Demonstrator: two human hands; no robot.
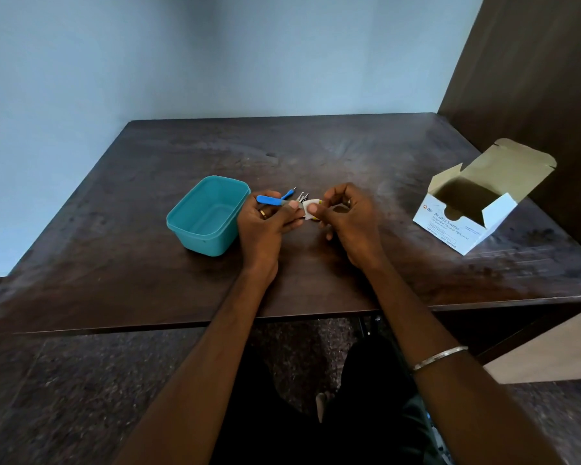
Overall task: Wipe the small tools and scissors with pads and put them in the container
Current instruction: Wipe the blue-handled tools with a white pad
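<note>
My left hand (265, 219) grips a small tool with a blue handle (268, 200) just right of the teal container (202, 229). My right hand (346, 218) pinches a white pad (311, 209) against the tool's metal end. A yellow bit shows at the pad's far side. Behind the hands, other small tools (301, 196) lie on the table, one with a blue handle and some bare metal tips. The container looks empty inside. No scissors are plainly visible.
An open box of alcohol swabs (463, 226) stands at the right on the dark wooden table (316, 146). A dark wooden panel rises along the right side. The table's near edge runs just under my forearms.
</note>
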